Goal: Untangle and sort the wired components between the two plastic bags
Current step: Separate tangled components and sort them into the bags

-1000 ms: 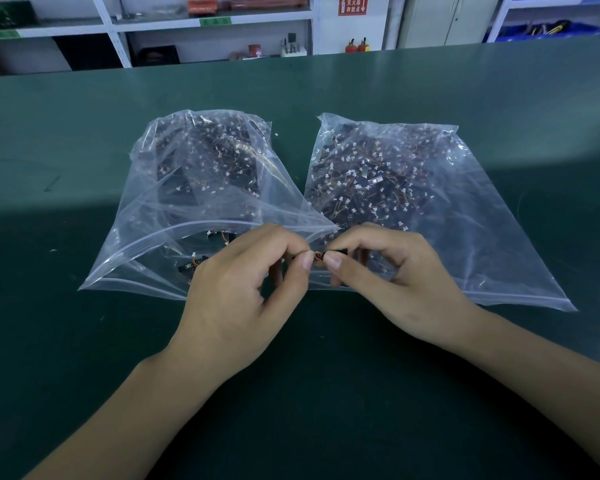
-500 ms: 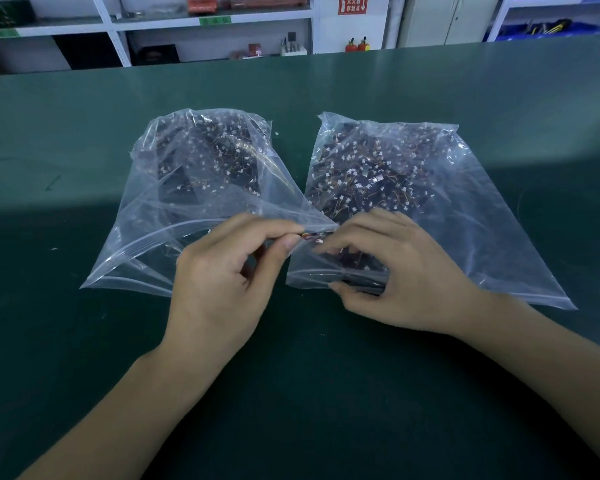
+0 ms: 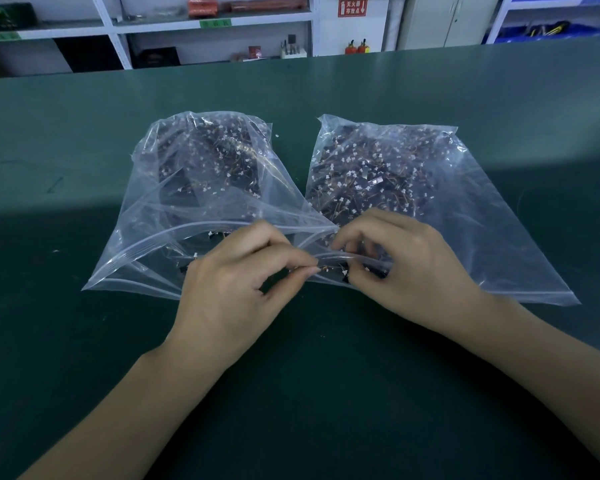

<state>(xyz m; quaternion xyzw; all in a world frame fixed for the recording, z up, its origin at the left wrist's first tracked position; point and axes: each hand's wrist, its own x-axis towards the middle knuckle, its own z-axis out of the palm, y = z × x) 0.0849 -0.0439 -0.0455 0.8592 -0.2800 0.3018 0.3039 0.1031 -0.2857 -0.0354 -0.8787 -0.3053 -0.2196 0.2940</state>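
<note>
Two clear zip bags lie side by side on the green table, the left bag (image 3: 174, 216) and the right bag (image 3: 482, 216), each full of small black components with thin orange wires and white connectors. My left hand (image 3: 236, 289) pinches a thin orange wire (image 3: 328, 270) at the mouths of the bags. My right hand (image 3: 406, 268) has curled fingers gripping a small black wired component (image 3: 345, 276) at the open lip of the right bag. The hands almost touch between the two bag mouths.
The green table (image 3: 326, 393) stretches wide around the bags. White shelving (image 3: 208, 26) with boxes and small items stands beyond the far edge, with blue bins (image 3: 548, 31) at the back right.
Both hands slid forward to the bag mouths, then came back a little. My right hand went from a fingertip pinch in front of the bags to gripping inside the right bag's lip.
</note>
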